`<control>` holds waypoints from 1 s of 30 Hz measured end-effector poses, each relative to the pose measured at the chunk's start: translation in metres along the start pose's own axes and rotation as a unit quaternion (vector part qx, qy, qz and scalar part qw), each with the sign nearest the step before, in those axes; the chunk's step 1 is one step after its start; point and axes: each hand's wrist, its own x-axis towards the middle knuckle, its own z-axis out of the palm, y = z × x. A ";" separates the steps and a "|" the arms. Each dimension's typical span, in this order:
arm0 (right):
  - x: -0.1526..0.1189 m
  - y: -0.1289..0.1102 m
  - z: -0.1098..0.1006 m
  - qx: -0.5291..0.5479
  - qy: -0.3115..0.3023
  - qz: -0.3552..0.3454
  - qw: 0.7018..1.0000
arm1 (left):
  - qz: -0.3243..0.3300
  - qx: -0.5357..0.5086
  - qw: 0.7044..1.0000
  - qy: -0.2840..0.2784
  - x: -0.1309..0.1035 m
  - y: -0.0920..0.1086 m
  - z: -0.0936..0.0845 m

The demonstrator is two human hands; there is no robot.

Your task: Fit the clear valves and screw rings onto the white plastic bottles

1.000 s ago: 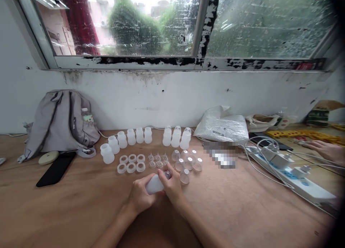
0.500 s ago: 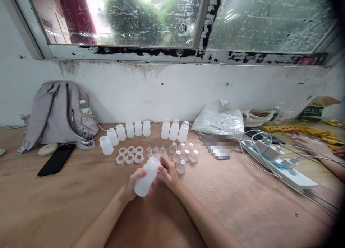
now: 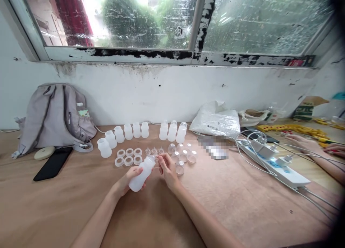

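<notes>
My left hand is wrapped round a frosted white baby bottle, tilted with its top toward the upper right. My right hand has its fingers pinched together beside the bottle's top; what they hold is too small to make out. Just beyond the bottle stand clear bottle nipples. White collar rings lie in two rows left of them. Clear domed caps sit to the right of my right hand.
Several open bottles stand in a curved row at the back; three capped bottles are right of them. A backpack and black phone lie left. Right are a plastic bag, a power strip and another person's hand.
The bottle in my left hand has shifted slightly left and down. My right fingers have drawn a little away from its side and now pinch near its top. The view has shifted slightly.
</notes>
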 end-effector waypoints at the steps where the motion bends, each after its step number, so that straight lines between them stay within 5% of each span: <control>1: 0.000 -0.001 0.000 0.017 0.004 0.006 1.000 | -0.010 -0.001 1.000 -0.002 0.000 0.000 0.000; 10: 0.004 -0.008 0.000 0.072 0.010 0.037 0.997 | -0.063 -0.055 0.996 -0.004 0.001 -0.001 0.000; 20: 0.007 -0.009 -0.006 0.165 0.022 0.065 0.984 | -0.014 -0.033 0.999 -0.020 -0.002 0.002 -0.004; 25: 0.004 -0.010 -0.007 0.022 0.052 0.006 0.998 | 0.024 -0.048 0.996 0.066 -0.001 0.001 -0.007; 30: -0.005 0.000 0.002 -0.237 -0.075 -0.102 0.963 | 0.142 -0.074 0.975 0.155 0.005 0.002 -0.010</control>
